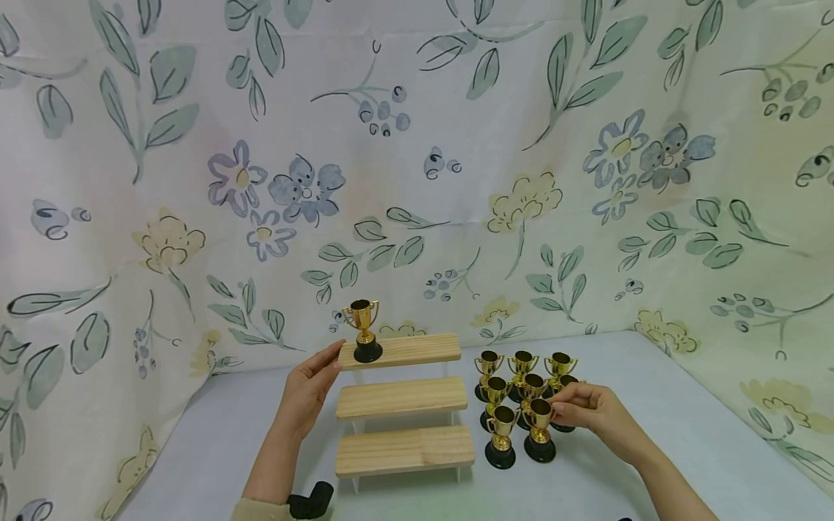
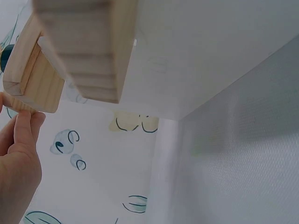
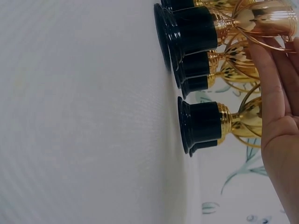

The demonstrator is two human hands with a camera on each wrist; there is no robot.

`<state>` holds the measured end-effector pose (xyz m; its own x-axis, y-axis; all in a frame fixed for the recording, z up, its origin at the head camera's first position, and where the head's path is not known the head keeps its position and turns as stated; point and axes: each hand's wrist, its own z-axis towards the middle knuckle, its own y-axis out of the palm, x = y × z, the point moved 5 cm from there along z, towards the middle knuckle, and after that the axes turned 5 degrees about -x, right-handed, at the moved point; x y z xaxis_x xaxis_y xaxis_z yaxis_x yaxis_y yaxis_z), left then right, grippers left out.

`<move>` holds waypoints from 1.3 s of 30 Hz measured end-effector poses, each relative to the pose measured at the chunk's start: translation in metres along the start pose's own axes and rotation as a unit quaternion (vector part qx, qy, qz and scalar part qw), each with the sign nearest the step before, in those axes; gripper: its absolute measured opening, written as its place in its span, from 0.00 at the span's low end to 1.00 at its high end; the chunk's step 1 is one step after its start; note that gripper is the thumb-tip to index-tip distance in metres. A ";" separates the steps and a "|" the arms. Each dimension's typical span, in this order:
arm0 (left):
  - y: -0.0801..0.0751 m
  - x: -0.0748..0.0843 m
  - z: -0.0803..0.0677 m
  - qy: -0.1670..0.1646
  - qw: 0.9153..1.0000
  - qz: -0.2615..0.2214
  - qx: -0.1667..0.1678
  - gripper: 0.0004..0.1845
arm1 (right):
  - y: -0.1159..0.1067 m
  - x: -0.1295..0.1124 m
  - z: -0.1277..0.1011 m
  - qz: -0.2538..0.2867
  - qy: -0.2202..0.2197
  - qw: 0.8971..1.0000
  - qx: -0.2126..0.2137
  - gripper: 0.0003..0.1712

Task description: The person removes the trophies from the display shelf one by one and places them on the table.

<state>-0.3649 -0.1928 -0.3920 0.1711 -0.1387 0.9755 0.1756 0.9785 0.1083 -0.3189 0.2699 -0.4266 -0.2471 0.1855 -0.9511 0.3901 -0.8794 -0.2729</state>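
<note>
A three-tier wooden display stand (image 1: 404, 396) stands on the table. My left hand (image 1: 311, 387) grips the left end of its top board (image 1: 417, 349); in the left wrist view, the fingertips (image 2: 36, 120) meet the board's end. Near that end, a small gold trophy (image 1: 363, 329) stands upright on its black base. To the right of the stand, my right hand (image 1: 596, 416) pinches the handle side of a front trophy (image 1: 539, 430) in a cluster. That trophy is upright, and in the right wrist view my fingers (image 3: 273, 88) lie along its gold cup (image 3: 268, 21).
Several matching trophies stand close around the held one, including one directly to its left (image 1: 501, 438) and others behind (image 1: 523, 369). The stand's middle board (image 1: 402, 398) and bottom board (image 1: 404, 450) step down toward me. A floral cloth (image 1: 417, 181) hangs behind the white table (image 1: 215, 449).
</note>
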 end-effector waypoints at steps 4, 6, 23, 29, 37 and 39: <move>0.000 0.000 0.000 -0.001 1.000 0.000 0.001 0.29 | 0.000 0.000 0.000 0.006 -0.011 1.000 -0.012 0.10; 0.000 0.000 -0.001 -0.001 1.000 0.001 0.002 0.29 | 0.000 0.000 0.000 0.009 -0.025 0.999 -0.022 0.10; -0.001 -0.001 0.001 -0.005 1.000 0.009 0.000 0.29 | -0.004 -0.001 -0.001 0.025 -0.036 0.999 -0.026 0.11; -0.001 -0.001 0.001 -0.005 1.000 0.005 0.001 0.29 | -0.004 -0.003 -0.002 0.019 -0.033 0.999 -0.014 0.14; 0.000 -0.001 0.000 -0.006 1.000 0.001 -0.001 0.29 | -0.007 -0.004 -0.001 0.009 -0.024 1.000 0.009 0.16; 0.000 0.000 0.000 -0.006 1.000 0.001 -0.001 0.29 | -0.007 -0.006 0.000 0.010 -0.028 1.000 0.010 0.16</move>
<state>-0.3652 -0.1932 -0.3924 0.1590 -0.1350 0.9780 0.1767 0.9785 0.1063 -0.3203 0.2753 -0.4191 -0.2886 0.1437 -0.9466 0.3781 -0.8912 -0.2505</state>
